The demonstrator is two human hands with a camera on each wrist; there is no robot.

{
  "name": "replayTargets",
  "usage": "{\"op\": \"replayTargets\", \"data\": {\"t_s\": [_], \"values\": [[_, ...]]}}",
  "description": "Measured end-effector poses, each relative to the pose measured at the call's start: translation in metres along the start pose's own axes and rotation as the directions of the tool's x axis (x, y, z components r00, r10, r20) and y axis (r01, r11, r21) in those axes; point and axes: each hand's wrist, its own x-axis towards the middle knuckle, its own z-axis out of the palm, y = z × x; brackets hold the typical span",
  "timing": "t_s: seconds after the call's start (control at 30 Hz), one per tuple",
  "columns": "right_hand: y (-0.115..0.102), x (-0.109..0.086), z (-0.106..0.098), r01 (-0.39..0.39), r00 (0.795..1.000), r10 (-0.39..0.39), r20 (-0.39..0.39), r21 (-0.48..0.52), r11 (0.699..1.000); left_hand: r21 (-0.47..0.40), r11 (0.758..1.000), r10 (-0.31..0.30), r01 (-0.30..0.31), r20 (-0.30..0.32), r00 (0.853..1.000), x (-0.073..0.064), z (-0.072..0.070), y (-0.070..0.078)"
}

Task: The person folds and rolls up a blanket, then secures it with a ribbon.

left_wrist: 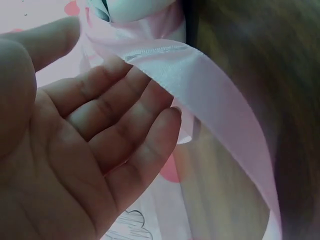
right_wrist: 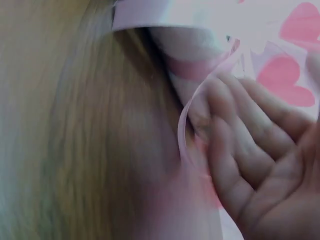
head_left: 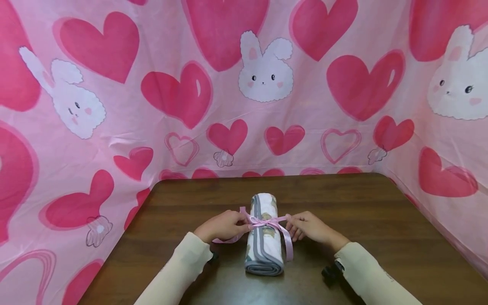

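Note:
A rolled white blanket (head_left: 267, 250) with grey edging and a brownish print lies lengthwise on the table. Around its middle runs a pink satin ribbon (head_left: 288, 243), tied in a bow on top. My left hand (head_left: 225, 224) pinches the bow's left side between thumb and fingers, while the right hand (head_left: 313, 229) pinches its right loop. In the left wrist view, a ribbon tail (left_wrist: 220, 110) arches past the left fingers. The right wrist view has the ribbon (right_wrist: 184, 132) along the right fingertips; that picture is blurred and overexposed near the bow.
The brown wooden table (head_left: 183, 195) has a pink cloth (head_left: 129, 101) with hearts and rabbits hanging along its back and sides. A small black object (head_left: 329, 275) shows by the right wrist, and another dark one (head_left: 214, 256) by the left sleeve.

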Motion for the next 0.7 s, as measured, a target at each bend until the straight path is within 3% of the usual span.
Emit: {"op": "replayTargets", "data": {"t_s": [0.1,0.3,0.4,0.53,0.6,0.7], "values": [[-0.001,0.000,0.003,0.025,0.999,-0.024,-0.039,0.019,0.999,0.002,1.000,-0.011,0.012,-0.032,0.999,0.003,0.003,-0.001],[0.000,-0.006,0.010,0.081,0.996,-0.080,0.040,-0.036,0.996,-0.128,0.990,-0.082,0.064,-0.142,0.986,0.015,0.009,-0.003],[0.004,-0.008,0.012,0.117,0.989,-0.117,0.089,0.000,0.993,-0.245,0.966,-0.132,0.084,-0.186,0.974,0.022,0.011,-0.004],[0.007,-0.009,0.015,0.158,0.957,-0.173,0.231,0.083,0.984,-0.380,0.920,-0.188,0.095,-0.218,0.958,0.027,0.012,-0.004],[0.009,-0.008,0.018,0.155,0.945,-0.176,0.276,0.098,0.983,-0.404,0.910,-0.208,0.099,-0.234,0.950,0.027,0.012,-0.004],[0.010,-0.007,0.019,0.137,0.951,-0.154,0.268,0.083,0.987,-0.407,0.907,-0.225,0.112,-0.243,0.943,0.026,0.010,-0.004]]}}
